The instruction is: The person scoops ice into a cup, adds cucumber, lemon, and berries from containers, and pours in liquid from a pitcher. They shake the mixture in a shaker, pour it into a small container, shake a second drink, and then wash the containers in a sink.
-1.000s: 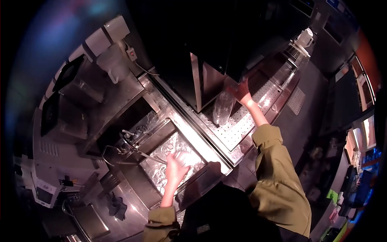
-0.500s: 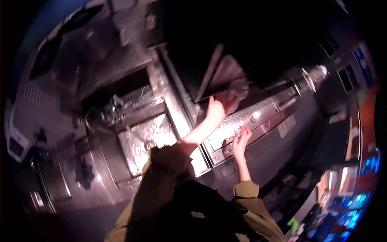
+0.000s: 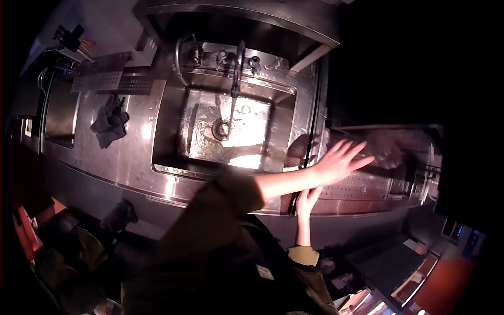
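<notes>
My left hand (image 3: pixel 341 163) is stretched out over the perforated metal drainboard (image 3: pixel 362 184), palm down. Its fingers are spread and nothing is between them. Just beyond the fingertips stands a clear, glass-like thing (image 3: pixel 387 152), too blurred and dark to name. My right hand (image 3: pixel 307 199) is by the front left end of the drainboard. The left forearm crosses above it and hides its fingers, so whether it holds anything does not show.
A steel sink (image 3: pixel 160 152) with a tap (image 3: pixel 239 68) lies to the left. Beside it on the steel counter (image 3: pixel 139 157) rests a crumpled dark cloth (image 3: pixel 110 122). A metal shelf (image 3: pixel 252 11) overhangs the back. Farther left is a perforated metal sheet (image 3: pixel 100 76).
The view has swung, bringing the whole sink into sight. My left hand, earlier at the clear glass-like thing, is now apart from it with fingers spread. The right hand's fingers have become hidden.
</notes>
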Motion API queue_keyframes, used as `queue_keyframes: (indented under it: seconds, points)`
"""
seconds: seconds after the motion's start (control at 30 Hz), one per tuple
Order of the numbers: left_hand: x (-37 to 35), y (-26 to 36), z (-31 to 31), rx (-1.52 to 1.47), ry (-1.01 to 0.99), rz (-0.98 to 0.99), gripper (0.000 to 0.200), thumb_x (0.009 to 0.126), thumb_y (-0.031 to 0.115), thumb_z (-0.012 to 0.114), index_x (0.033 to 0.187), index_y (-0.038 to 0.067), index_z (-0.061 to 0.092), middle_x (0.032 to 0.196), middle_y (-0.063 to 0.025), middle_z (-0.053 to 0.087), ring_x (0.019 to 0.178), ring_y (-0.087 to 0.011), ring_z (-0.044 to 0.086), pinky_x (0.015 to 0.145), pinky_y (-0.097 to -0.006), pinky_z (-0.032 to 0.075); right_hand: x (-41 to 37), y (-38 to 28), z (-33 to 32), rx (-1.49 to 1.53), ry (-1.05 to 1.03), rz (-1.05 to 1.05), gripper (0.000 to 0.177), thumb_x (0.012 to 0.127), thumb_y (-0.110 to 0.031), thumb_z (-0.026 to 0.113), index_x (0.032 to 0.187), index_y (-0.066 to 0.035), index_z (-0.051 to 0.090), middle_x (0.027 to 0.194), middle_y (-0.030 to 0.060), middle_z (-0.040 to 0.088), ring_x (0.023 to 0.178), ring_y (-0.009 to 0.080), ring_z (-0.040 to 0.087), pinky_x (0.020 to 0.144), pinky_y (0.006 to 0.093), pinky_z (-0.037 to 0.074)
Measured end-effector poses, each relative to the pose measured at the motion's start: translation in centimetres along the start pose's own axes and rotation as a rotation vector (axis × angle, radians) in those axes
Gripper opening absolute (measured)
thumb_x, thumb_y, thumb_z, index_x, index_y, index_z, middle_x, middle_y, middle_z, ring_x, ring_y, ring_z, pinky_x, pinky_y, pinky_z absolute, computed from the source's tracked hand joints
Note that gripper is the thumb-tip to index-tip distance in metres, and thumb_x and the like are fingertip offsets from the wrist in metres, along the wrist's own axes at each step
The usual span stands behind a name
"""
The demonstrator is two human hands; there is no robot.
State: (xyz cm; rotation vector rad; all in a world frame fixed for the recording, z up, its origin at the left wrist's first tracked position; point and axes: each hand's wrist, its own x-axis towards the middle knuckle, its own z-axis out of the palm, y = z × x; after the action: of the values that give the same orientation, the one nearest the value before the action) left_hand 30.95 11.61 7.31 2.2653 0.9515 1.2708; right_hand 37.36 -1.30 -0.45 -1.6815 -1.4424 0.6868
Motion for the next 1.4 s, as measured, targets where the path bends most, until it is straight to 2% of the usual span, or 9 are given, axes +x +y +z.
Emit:
queue_keyframes:
  seconds: [0.2, 0.37, 0.47, 0.53, 0.6, 0.73, 0.9, 1.1, 1.4]
  points:
    - [-23.3, -16.1, -9.3, 0.075, -0.715, -0.713, 0.012, 0.073, 0.016, 0.055, 0.082, 0.007, 0.058, 0.066, -0.0088, 0.059, 0.06, -0.0302, 0.058, 0.055, -0.0402, 0.048, 9.4, 1.8, 14.4, -0.085, -0.473, 0.037, 0.018, 0.084, -0.003, 0.046, 0.099, 0.0, 0.054, 0.084, 0.0141, 0.061, 0.077, 0.0196, 0.059, 0.07, 0.0301, 0.046]
    - [-28.9, -29.3, -10.1, 0.333, -1.09, -0.727, 0.023, 0.074, 0.024, 0.058, 0.084, 0.005, 0.064, 0.092, -0.0144, 0.063, 0.088, -0.0314, 0.06, 0.072, -0.0447, 0.048, 14.9, 7.6, 29.1, -0.681, -0.834, -0.002, 0.035, 0.076, -0.016, 0.053, 0.109, -0.006, 0.058, 0.105, 0.0155, 0.054, 0.102, 0.0297, 0.052, 0.086, 0.0375, 0.046]
    - [-35.6, -37.3, -0.6, -0.012, -0.329, -0.805, 0.019, 0.076, 0.013, 0.053, 0.087, 0.001, 0.063, 0.108, -0.0126, 0.056, 0.103, -0.0296, 0.051, 0.082, -0.0412, 0.044, 15.4, 12.2, 33.6, -0.767, -0.915, -0.004, 0.042, 0.079, -0.027, 0.058, 0.115, -0.005, 0.056, 0.137, 0.0046, 0.029, 0.119, 0.0268, 0.037, 0.088, 0.0429, 0.044]
    - [-31.1, -35.2, -2.6, 0.374, -0.489, -0.516, 0.022, 0.076, 0.012, 0.052, 0.091, -0.001, 0.062, 0.111, -0.0137, 0.053, 0.095, -0.0291, 0.053, 0.08, -0.0386, 0.045, 14.7, 16.5, 35.9, -0.81, -0.936, -0.109, 0.042, 0.079, -0.027, 0.058, 0.118, -0.01, 0.054, 0.138, 0.0028, 0.027, 0.121, 0.0262, 0.035, 0.09, 0.0447, 0.042]
    - [-35.5, -38.4, 2.0, -0.265, -0.225, -0.85, 0.028, 0.074, 0.02, 0.056, 0.093, 0.0, 0.062, 0.11, -0.014, 0.053, 0.084, -0.029, 0.056, 0.077, -0.0365, 0.045, 14.0, 18.6, 37.5, -0.869, -0.967, -0.164, 0.043, 0.08, -0.026, 0.057, 0.121, -0.014, 0.052, 0.14, 0.0011, 0.025, 0.123, 0.0255, 0.032, 0.092, 0.0466, 0.04]
    - [-35.2, -34.8, 0.0, 0.147, -0.722, -1.043, 0.038, 0.075, 0.031, 0.056, 0.097, 0.0, 0.058, 0.097, -0.0174, 0.059, 0.087, -0.0286, 0.059, 0.073, -0.038, 0.046, 13.1, 19.9, 38.8, -0.876, -1.013, -0.041, 0.042, 0.081, -0.023, 0.052, 0.123, -0.016, 0.05, 0.141, 0.0037, 0.023, 0.126, 0.0257, 0.03, 0.097, 0.0472, 0.036]
    - [-36.8, -27.5, -5.0, 0.437, -0.961, -0.389, 0.04, 0.071, 0.021, 0.06, 0.103, -0.002, 0.051, 0.092, -0.0202, 0.058, 0.085, -0.0315, 0.059, 0.075, -0.0378, 0.047, 11.7, 18.9, 38.4, -0.778, -0.979, 0.005, 0.041, 0.08, -0.02, 0.051, 0.117, -0.002, 0.053, 0.138, 0.0063, 0.027, 0.125, 0.0245, 0.031, 0.099, 0.0387, 0.035]
    - [-34.9, -24.9, -7.3, 0.063, -0.713, -0.916, 0.041, 0.074, 0.019, 0.054, 0.109, -0.002, 0.05, 0.108, -0.0174, 0.052, 0.099, -0.0306, 0.054, 0.083, -0.0387, 0.045, 8.6, 9.8, 32.9, -1.088, -1.464, -0.256, 0.044, 0.076, -0.015, 0.054, 0.116, 0.004, 0.053, 0.128, 0.0146, 0.039, 0.116, 0.0294, 0.042, 0.096, 0.0366, 0.039]
    - [-35.2, -29.9, -11.2, -0.027, -0.494, -1.539, 0.061, 0.068, 0.047, 0.064, 0.096, -0.006, 0.055, 0.08, -0.017, 0.063, 0.07, -0.0301, 0.062, 0.064, -0.0392, 0.049, 6.1, 7.2, 30.2, -0.692, -1.319, -0.509, 0.029, 0.074, -0.013, 0.055, 0.097, 0.004, 0.058, 0.104, 0.0162, 0.057, 0.104, 0.0318, 0.053, 0.095, 0.0366, 0.039]
